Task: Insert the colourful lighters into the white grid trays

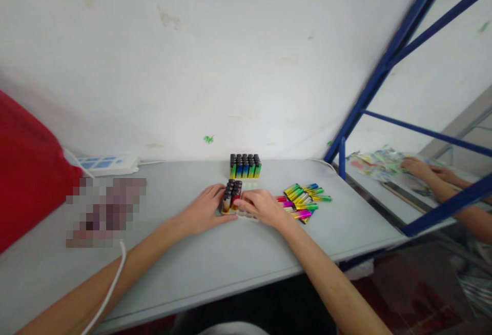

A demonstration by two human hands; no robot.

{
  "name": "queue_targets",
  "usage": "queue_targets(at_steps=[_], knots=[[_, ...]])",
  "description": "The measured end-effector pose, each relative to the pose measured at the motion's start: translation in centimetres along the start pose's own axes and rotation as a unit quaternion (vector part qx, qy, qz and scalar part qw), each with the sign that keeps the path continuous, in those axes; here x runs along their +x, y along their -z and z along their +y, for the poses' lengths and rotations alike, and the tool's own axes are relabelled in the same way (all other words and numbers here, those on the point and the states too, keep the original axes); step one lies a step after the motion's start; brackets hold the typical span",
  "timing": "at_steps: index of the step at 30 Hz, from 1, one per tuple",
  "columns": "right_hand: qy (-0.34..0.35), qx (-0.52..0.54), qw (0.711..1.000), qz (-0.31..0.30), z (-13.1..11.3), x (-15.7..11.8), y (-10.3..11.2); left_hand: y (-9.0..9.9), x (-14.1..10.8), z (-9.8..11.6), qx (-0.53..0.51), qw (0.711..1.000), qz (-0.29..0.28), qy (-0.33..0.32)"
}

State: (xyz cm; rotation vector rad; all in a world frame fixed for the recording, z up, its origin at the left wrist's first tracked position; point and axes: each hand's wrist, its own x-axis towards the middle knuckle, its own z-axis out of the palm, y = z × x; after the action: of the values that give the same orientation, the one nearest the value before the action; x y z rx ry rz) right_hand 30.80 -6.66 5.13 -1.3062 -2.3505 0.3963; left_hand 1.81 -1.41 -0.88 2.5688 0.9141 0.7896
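Observation:
In the middle of the grey table, a tray (246, 214) with round holes holds upright black-topped cylinders (229, 196) that look like small batteries or lighters. My left hand (207, 209) is curved around the tray's left end, its thumb along the front edge. Over the tray's right part is my right hand (261, 204). Its bent fingertips close at a red black-topped cylinder (235, 202), partly hidden by them. Close behind stands a block of green, blue and yellow cylinders (245, 166) with black tops. Loose shiny cylinders (303, 199) lie heaped right of my right hand.
A power strip (111, 164) lies by the wall. A red cloth-like thing (31, 171) bulks at far left, near a blurred patch. A white cable (115, 278) crosses my left forearm. Beyond the blue metal frame (369, 89), another person's hands (423, 168) work at a colourful pile (380, 163).

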Motion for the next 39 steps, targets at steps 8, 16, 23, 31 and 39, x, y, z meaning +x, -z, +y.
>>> queue_targets(at_steps=[8, 16, 23, 31, 39], knots=[[-0.086, -0.019, 0.979, 0.185, 6.9, -2.9, 5.4, 0.0, 0.1, -0.2, 0.009, 1.000, -0.007, 0.015], [-0.125, -0.097, 0.959, 0.235, 16.5, -15.8, 12.6, -0.6, 0.3, -0.3, 0.011, 1.000, -0.007, 0.021], [-0.162, -0.097, 0.961, 0.201, 18.4, -20.5, 10.4, -0.2, 0.3, 0.0, 0.010, 1.000, -0.001, 0.016], [-0.196, -0.048, 0.945, 0.257, 17.7, -18.7, 10.1, 0.2, 0.2, -0.2, 0.008, 1.000, -0.021, 0.022], [-0.172, 0.141, 0.847, 0.484, 12.6, -12.6, 10.6, 0.0, 0.2, -0.2, 0.008, 1.000, -0.017, 0.024]])
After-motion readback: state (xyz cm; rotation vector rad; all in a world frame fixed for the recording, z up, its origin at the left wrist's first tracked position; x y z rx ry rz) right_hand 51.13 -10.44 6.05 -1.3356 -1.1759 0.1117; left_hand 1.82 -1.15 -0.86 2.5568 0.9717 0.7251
